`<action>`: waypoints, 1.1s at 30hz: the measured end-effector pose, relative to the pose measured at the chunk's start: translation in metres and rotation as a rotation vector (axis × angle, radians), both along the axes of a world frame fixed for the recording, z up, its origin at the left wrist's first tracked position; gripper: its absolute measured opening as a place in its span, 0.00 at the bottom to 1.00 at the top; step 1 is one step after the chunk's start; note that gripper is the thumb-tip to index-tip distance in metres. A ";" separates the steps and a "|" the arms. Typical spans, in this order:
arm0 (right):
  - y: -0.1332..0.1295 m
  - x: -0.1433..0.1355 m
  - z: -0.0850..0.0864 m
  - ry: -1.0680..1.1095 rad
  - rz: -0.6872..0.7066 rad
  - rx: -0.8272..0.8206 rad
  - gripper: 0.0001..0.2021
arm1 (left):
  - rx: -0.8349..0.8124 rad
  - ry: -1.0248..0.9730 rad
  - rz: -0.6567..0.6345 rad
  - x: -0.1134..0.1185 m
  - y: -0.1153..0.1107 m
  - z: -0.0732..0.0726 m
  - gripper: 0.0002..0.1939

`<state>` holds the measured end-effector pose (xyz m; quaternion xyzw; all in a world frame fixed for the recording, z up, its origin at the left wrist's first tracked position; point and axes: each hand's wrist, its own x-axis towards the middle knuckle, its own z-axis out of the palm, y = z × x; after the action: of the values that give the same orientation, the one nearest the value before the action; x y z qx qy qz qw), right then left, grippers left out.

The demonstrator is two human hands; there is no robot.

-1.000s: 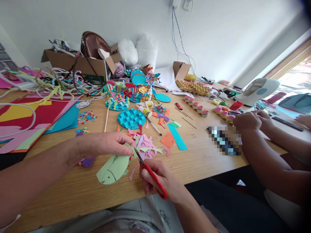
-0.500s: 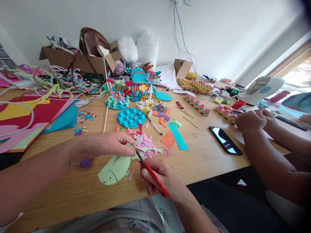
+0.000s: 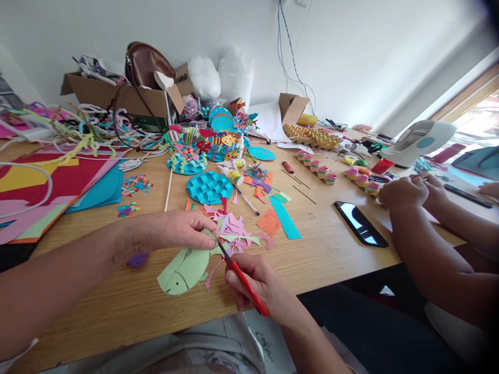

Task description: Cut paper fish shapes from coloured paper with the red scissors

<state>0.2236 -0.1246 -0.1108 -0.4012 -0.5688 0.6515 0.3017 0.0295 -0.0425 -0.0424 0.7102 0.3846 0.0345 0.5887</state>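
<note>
Between thumb and fingers, my left hand (image 3: 183, 230) pinches the tail end of a light green paper fish (image 3: 185, 272). The fish has a drawn eye, mouth and gill line, and its head points toward me at lower left. My right hand (image 3: 253, 283) grips red-handled scissors (image 3: 245, 285), whose dark blades reach the paper right by my left fingertips. How far the blades are apart, I cannot tell. Pink and green paper scraps (image 3: 234, 228) lie just behind the blades. A small purple paper piece (image 3: 137, 259) rests under my left forearm.
A blue scaled paper disc (image 3: 209, 188), a pen (image 3: 247, 200) and glue bottles (image 3: 233, 174) lie beyond the scraps. To the right are a phone (image 3: 360, 223) and another person's hands (image 3: 407, 192). Coloured paper sheets (image 3: 70, 192) are stacked at left, below a cardboard box (image 3: 117, 101).
The scissors' handles look slightly closer together than before. A green strip near the blades has shifted a little. Otherwise both hands keep nearly the same place.
</note>
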 end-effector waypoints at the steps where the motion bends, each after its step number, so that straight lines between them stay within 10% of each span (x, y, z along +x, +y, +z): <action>1: 0.000 0.000 0.000 0.009 0.003 -0.004 0.23 | -0.007 0.003 -0.009 0.000 0.000 0.000 0.08; 21: 0.006 0.011 0.007 -0.201 0.073 0.059 0.19 | -0.085 0.118 -0.119 -0.003 0.016 0.002 0.08; 33: 0.005 -0.020 -0.013 0.294 -0.323 -0.025 0.24 | -0.307 -0.686 0.453 -0.009 -0.027 -0.030 0.24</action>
<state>0.2037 -0.1195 -0.1236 -0.3917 -0.4390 0.6530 0.4768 0.0204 -0.0699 -0.0721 0.4598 0.3133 0.3390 0.7586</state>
